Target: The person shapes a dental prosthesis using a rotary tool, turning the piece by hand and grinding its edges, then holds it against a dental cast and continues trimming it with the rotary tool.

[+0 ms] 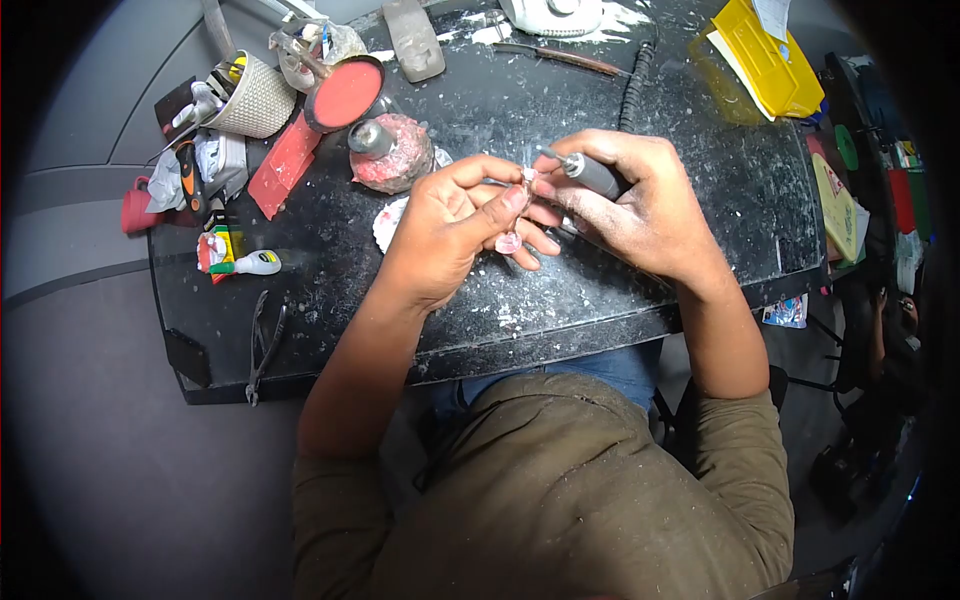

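Over the black worktable, my left hand [445,230] pinches a small clear-and-pink piece between thumb and fingers. One rounded pink end of the piece [508,243] shows below the thumb, and a whitish bit sticks up at the fingertips. What the piece is, I cannot make out. My right hand [660,205] is closed around a dark grey rotary handpiece [597,178], its metal tip pointing left. The tip is close to the upper end of the piece; contact between them is unclear. White dust coats the right thumb and fingers.
A pink-smeared round pot [390,155] and a dish of pink material [346,94] stand left of my hands. Further left are a white basket [258,98] of tools, a small bottle [258,262] and pliers [262,350]. A coiled cord [637,90] and yellow tray [765,60] lie right.
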The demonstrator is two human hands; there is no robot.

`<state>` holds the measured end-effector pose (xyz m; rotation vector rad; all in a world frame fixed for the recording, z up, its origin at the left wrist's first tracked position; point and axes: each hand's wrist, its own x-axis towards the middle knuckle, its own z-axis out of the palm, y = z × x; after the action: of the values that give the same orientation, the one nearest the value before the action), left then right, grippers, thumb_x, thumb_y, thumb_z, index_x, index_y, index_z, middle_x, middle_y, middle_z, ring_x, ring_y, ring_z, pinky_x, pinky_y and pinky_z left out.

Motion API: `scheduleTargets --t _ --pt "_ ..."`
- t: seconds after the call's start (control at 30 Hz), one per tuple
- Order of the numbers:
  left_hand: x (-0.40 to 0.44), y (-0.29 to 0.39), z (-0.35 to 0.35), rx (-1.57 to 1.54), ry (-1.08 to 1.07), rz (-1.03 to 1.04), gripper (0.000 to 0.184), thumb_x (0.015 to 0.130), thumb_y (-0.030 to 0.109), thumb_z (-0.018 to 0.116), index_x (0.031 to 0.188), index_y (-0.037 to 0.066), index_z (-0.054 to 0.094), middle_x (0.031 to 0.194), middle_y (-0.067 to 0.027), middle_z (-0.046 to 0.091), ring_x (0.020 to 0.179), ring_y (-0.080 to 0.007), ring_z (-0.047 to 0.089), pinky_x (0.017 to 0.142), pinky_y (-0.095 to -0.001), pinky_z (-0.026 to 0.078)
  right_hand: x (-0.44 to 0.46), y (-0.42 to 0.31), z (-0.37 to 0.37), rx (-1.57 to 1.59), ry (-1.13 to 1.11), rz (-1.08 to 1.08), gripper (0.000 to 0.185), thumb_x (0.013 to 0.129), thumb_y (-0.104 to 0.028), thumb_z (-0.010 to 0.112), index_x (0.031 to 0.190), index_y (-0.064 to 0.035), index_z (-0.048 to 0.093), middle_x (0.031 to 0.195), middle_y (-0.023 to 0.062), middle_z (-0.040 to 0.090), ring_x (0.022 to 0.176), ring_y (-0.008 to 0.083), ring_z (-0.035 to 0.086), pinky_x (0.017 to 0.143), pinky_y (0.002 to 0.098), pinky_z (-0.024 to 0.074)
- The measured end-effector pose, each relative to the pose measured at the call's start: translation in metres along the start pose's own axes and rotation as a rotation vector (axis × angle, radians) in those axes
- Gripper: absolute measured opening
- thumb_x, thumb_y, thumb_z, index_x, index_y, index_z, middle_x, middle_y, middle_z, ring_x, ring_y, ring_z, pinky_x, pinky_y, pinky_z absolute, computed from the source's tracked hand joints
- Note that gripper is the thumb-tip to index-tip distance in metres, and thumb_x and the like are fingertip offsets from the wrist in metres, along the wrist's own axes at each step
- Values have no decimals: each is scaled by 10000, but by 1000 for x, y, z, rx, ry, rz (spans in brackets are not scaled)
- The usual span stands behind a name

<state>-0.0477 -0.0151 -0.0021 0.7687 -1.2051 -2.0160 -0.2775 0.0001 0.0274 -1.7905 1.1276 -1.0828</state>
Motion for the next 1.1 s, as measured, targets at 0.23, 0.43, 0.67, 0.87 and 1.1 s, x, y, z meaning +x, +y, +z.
scheduleTargets --t 0.23,0.43,0.67,0.87,1.1 --pt "0 0 1 -106 108 145 213 1101 75 577 1274 -12 488 1145 -327 715 1021 -389 773 865 -452 687 -2 -13 -13 55 37 55 134 924 -123 803 995 -17 762 824 48 727 747 83 651 669 275 527" --pt "-2 2 7 131 165 435 205 1060 5 620 1230 -6 505 1228 -331 695 1127 -364 746 971 -469 642 -2 -16 -13 9 13 116 119 906 -89 807 986 -18 754 839 37 731 758 93 667 671 281 536" --pt "-6 1 9 199 132 529 230 985 -73 695 1182 -36 582 1284 -324 678 1205 -323 705 1080 -467 570 0 -9 -9 -78 76 10 107 891 -53 796 988 -33 754 832 59 729 747 110 680 684 290 544" --pt "-4 1 8 259 188 571 258 966 -99 705 1194 -39 602 1244 -239 696 1180 -260 702 1054 -415 567 -1 -9 -9 17 85 101 117 895 -39 793 995 -3 744 837 69 735 761 113 698 688 289 559" --pt "-9 -3 11 564 271 518 267 957 -144 690 1184 -52 583 1154 -165 697 1053 -165 711 914 -291 589 3 5 -7 -110 180 -152 153 924 -81 801 1037 4 744 862 75 742 776 132 720 699 286 566"
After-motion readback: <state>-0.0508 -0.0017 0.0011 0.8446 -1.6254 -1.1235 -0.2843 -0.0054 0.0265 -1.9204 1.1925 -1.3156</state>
